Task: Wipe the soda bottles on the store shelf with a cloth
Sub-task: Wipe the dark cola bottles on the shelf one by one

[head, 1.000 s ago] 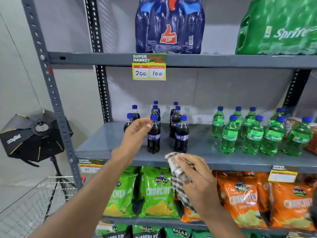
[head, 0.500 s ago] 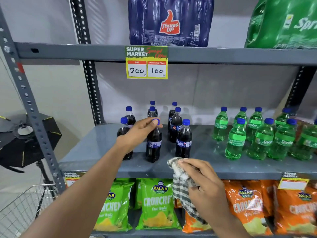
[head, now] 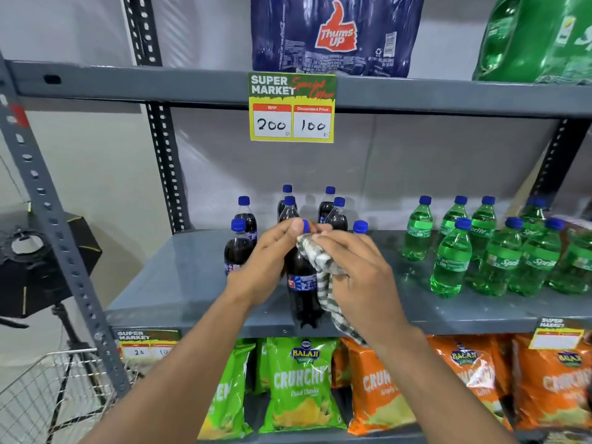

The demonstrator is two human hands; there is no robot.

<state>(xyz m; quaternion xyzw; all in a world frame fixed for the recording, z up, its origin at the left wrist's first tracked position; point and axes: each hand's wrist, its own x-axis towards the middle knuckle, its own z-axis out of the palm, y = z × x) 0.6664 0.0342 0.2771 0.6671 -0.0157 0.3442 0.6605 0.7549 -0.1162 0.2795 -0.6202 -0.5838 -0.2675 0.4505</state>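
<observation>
My left hand [head: 267, 257] grips the neck of a dark cola bottle [head: 301, 290] with a blue cap, held at the front edge of the grey middle shelf [head: 179, 277]. My right hand [head: 355, 270] holds a checked cloth [head: 322, 267] pressed against the bottle's right side near the neck. Several more dark cola bottles [head: 242, 232] stand behind on the shelf. Several green Sprite bottles [head: 451, 261] with blue caps stand to the right.
The upper shelf [head: 128, 86] carries a blue Thums Up pack [head: 336, 33], a green Sprite pack [head: 538, 40] and a price tag [head: 292, 108]. Green and orange crisp bags [head: 299, 384] fill the shelf below. A wire cart [head: 48, 395] and a softbox light [head: 38, 261] stand left.
My left hand closed on the front cola bottle's neck and drew it to the shelf edge. My right hand rose from below the shelf and pressed the cloth against the bottle.
</observation>
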